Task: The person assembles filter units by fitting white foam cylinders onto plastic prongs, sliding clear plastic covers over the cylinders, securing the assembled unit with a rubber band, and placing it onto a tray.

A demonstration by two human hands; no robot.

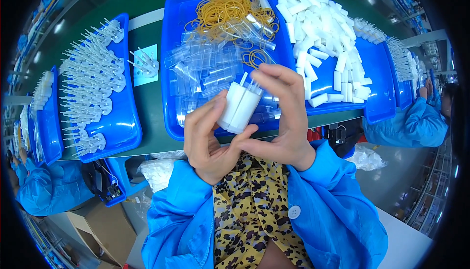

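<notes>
A pronged white plastic piece with white cylinders [240,107] on it is held up in front of my body, over the front edge of the middle tray. Wrapped round its left side and underside are the fingers of my left hand [208,139]. My right hand [284,117] curves round the other side, fingertips at thin prongs sticking out of the top and thumb near the base. Whether those fingertips also pinch a small separate part cannot be made out. Just beyond lie clear plastic sleeves [210,68] and yellow rubber bands [227,12] in the blue middle tray [172,117].
Loose white cylinders [318,29] fill much of the blue right tray [377,80]. At left, a blue tray [120,129] carries rows of pronged white pieces [90,73]; another pronged piece [147,64] rests on a paper card [145,79]. Co-workers in blue sit at both sides.
</notes>
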